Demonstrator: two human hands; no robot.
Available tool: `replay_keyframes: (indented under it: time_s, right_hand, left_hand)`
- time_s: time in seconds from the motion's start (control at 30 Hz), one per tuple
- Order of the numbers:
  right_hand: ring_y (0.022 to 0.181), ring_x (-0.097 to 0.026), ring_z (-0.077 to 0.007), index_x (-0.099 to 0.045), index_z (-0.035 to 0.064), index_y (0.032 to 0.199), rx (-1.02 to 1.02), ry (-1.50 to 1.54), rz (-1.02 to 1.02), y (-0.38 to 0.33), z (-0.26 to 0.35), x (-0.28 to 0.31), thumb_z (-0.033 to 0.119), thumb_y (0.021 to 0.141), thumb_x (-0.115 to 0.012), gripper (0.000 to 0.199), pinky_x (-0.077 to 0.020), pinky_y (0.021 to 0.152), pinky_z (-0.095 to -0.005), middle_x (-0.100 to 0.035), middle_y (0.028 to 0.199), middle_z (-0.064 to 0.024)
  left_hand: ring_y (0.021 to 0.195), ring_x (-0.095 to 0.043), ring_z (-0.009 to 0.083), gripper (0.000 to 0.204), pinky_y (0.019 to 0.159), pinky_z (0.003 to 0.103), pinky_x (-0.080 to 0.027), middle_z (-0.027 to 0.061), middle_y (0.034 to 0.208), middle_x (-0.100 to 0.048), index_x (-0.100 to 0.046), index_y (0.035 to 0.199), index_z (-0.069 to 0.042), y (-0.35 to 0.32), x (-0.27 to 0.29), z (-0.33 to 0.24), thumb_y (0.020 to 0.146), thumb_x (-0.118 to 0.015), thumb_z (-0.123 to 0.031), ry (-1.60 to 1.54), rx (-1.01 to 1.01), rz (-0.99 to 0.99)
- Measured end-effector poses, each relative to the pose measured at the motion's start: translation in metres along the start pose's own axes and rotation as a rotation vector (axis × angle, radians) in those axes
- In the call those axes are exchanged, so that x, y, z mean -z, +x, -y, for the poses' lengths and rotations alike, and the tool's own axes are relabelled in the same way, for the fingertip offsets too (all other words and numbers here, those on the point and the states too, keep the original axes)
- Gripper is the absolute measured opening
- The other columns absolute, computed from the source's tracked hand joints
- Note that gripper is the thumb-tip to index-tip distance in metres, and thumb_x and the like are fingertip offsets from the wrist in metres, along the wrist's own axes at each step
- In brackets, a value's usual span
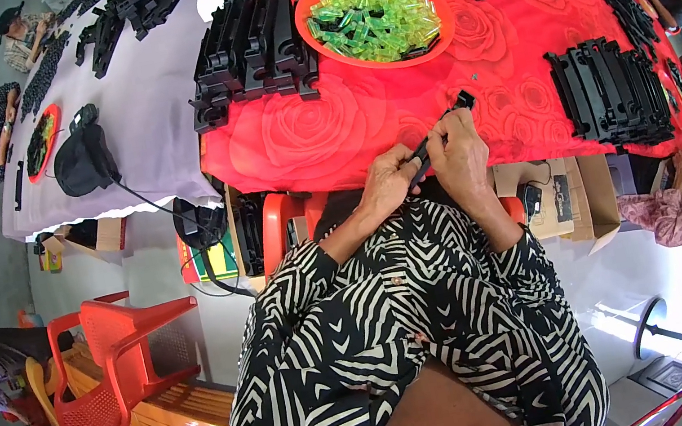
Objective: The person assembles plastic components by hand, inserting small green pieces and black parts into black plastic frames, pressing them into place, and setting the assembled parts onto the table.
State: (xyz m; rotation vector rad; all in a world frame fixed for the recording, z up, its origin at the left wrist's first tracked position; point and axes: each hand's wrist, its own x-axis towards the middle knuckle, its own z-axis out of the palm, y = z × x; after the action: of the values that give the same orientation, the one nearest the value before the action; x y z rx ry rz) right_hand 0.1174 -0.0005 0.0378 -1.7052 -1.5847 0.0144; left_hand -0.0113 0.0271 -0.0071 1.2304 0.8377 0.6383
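Observation:
At the table's near edge I hold a long black plastic part [420, 155] slanting up to the right. My left hand [390, 179] grips its lower end, fingers closed round it. Higher up, my right hand [458, 154] is closed on the same part, whose notched tip sticks out past the fingers. What the fingertips press on is hidden. Beyond my hands stands a round orange-red tray [305, 29] heaped with small clear yellow-green plastic pieces [379, 13].
Stacked black plastic parts [250, 46] lie left of the tray, with another row [612, 94] at the right. Red flowered cloth [308, 132] covers the table. A black cap [83, 158] rests on the grey cloth. A red chair [118, 371] and cardboard boxes [561, 192] stand nearby. Other people sit around.

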Motion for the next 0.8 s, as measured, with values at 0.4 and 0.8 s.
replay_keyframes:
  time_s: [0.4, 0.8]
  right_hand:
    - [0.070, -0.055, -0.0311, -0.054, 0.0014, 0.080, 0.118, 0.040, -0.005, -0.005, -0.004, 0.002, 0.006, 0.072, -0.059, 0.010, -0.0442, 0.061, -0.0392, -0.051, 0.084, -0.0131]
    - [0.099, -0.048, -0.0260, -0.032, -0.0054, 0.120, -0.475, 0.591, -0.035, -0.006, 0.011, 0.011, 0.007, 0.068, -0.065, 0.063, -0.0414, 0.081, -0.0328, -0.044, 0.112, -0.0194]
  left_hand:
    - [0.051, -0.051, 0.0082, 0.007, 0.045, 0.021, -0.042, 0.0029, 0.065, -0.056, -0.055, 0.078, 0.000, -0.001, 0.000, 0.002, 0.083, -0.054, -0.005, -0.029, -0.036, -0.106]
    - [0.049, -0.047, 0.0058, 0.007, 0.044, 0.024, -0.037, 0.0022, 0.057, -0.053, -0.057, 0.078, 0.000, -0.003, 0.000, -0.006, 0.078, -0.058, -0.007, 0.091, -0.237, -0.242]
